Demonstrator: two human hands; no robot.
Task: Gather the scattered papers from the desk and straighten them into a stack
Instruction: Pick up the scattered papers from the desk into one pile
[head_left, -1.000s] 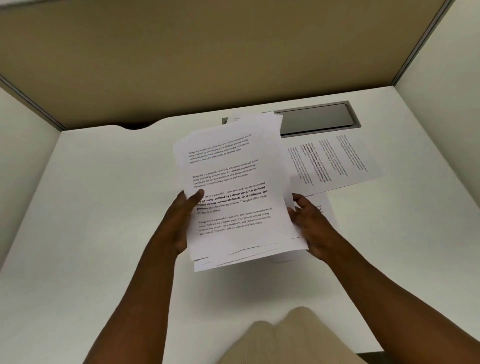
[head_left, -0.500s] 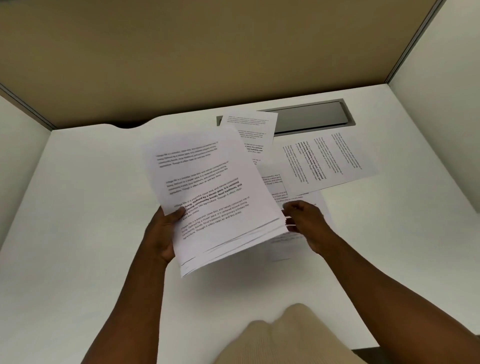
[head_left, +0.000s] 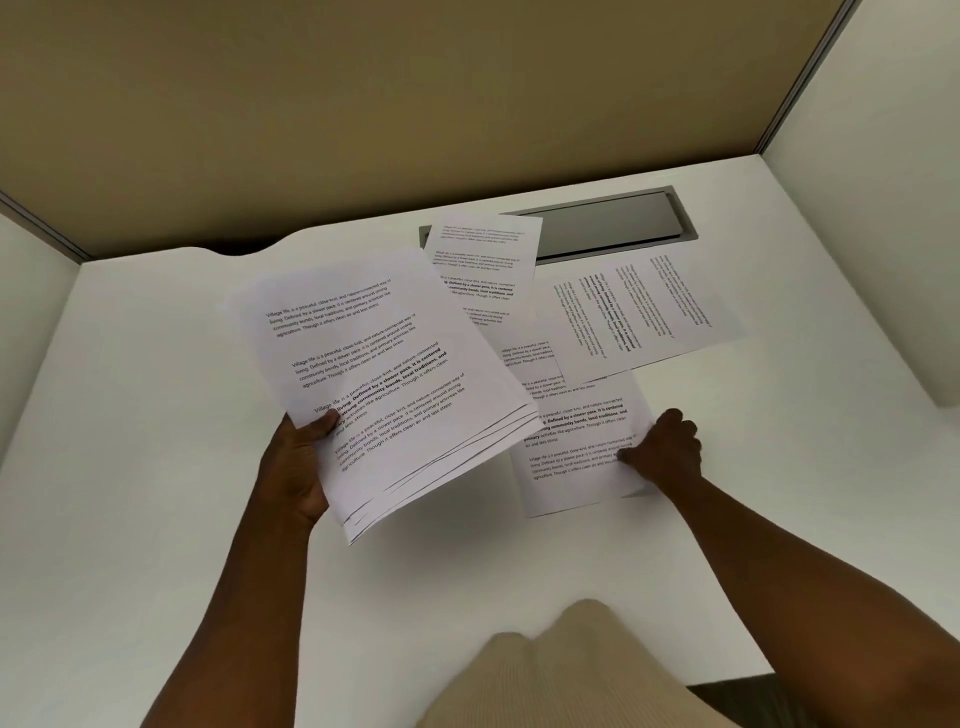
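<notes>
Moved: right hand (head_left: 662, 452) left the stack (head_left: 387, 384), now pinches desk sheet's (head_left: 582, 452) right edge.
Left hand (head_left: 298, 467): thumb clamps stack's left edge.

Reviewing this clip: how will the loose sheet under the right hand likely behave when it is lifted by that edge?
The sheet is probably floppy: the held bundle already fans at its lower edge. It lies flat on the desk, so the right hand may need to slide it. It is likely very light.
</notes>
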